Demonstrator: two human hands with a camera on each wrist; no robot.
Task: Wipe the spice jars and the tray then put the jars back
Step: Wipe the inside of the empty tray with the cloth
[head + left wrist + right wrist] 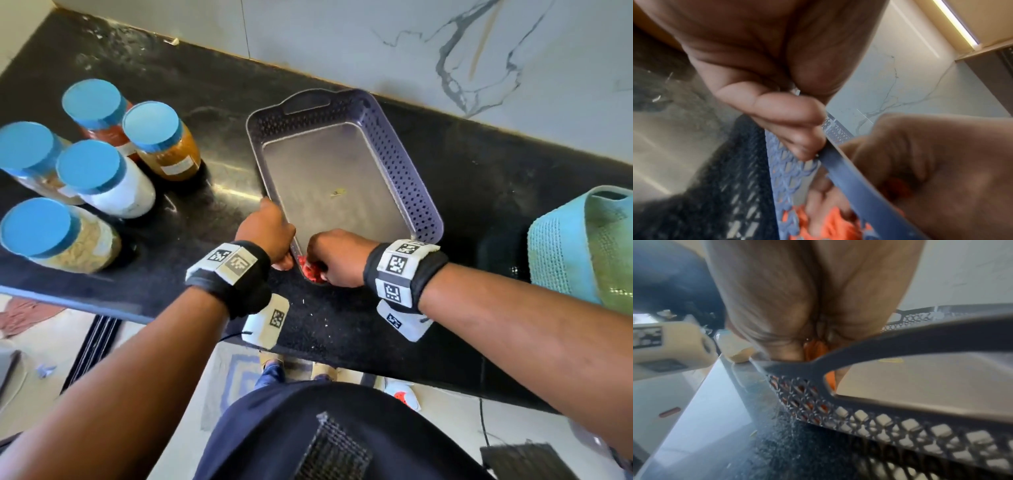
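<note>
A grey perforated tray lies on the black counter, with a small yellowish scrap on its floor. My left hand grips the tray's near left rim, fingers curled over it. My right hand holds a red-orange cloth bunched against the tray's near inner corner; the cloth shows through the mesh wall. Several spice jars with blue lids stand in a group on the counter left of the tray, their contents orange, white and beige.
A teal mesh basket with a green one inside sits at the right edge. The marble wall runs behind the tray. The counter's front edge is just below my wrists; crumbs lie on it.
</note>
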